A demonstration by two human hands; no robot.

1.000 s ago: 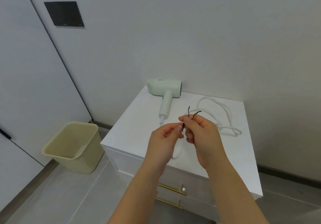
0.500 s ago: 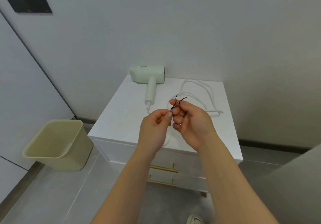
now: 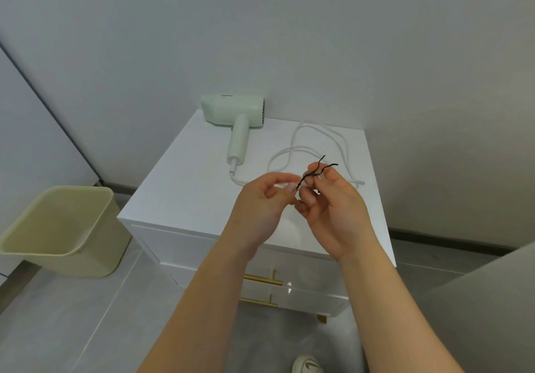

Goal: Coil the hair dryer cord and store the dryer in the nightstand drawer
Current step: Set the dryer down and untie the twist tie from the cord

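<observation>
"Where's the hair dryer (image 3: 234, 110) from where you stand?"

"On its side at the back of the white table (image 3: 185, 193), close to the wall (image 3: 289, 39). Its handle points toward the person. Neither hand is on it. Both are held up over the front half of the table, well short of the dryer."

"And the cord (image 3: 292, 152)?"

"White and loose. It leaves the foot of the dryer's handle, passes behind the hands and sprawls in a few open loops on the right side of the tabletop. It's not coiled. It lies below and beyond the hands, and neither one grips it."

"So what's in the grip?"

"A thin, kinked black twist tie (image 3: 314, 171). The left hand (image 3: 266, 199) pinches its lower end between thumb and forefinger, a narrow grip. The right hand (image 3: 333, 207) pinches it a little higher, with the other fingers curled in. The tie's two free ends stick up past the fingertips."

"What about the drawers (image 3: 307, 278)?"

"Both are closed, with gold bar pulls (image 3: 262, 280) showing between the forearms. A beige bin (image 3: 58, 227) stands on the floor (image 3: 86, 329) left of the table, and the toe of a white shoe (image 3: 307, 367) is down at the bottom."
</observation>
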